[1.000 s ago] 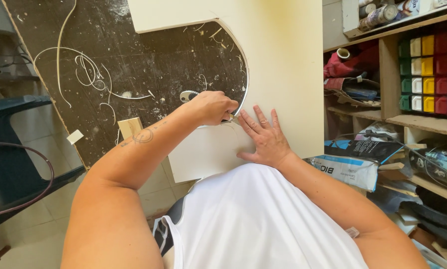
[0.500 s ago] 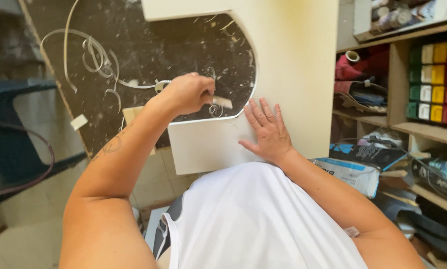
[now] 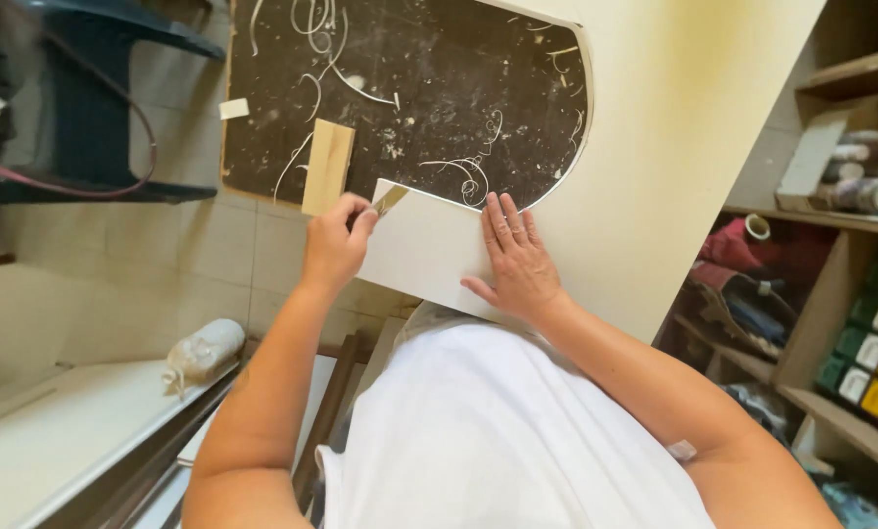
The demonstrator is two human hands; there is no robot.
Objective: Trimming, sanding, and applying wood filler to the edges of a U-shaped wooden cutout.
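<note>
Two hands work a white board [image 3: 429, 250] on the dark desk [image 3: 409, 108] — left hand [image 3: 336, 240] pinching a blade [image 3: 392, 199] at its corner, right hand [image 3: 517, 257] flat, open — shavings [image 3: 458, 171] strewn, curve cut.

A cream-white panel [image 3: 429, 250] lies over a dull black surface [image 3: 409, 88] flecked with pale curled shavings [image 3: 463, 171]. A light tan wooden block [image 3: 328, 167] sits beside it. The shirt [image 3: 507, 431] is white. Shelf boxes [image 3: 875, 353] look green, yellow and red, perhaps paint pots.
</note>
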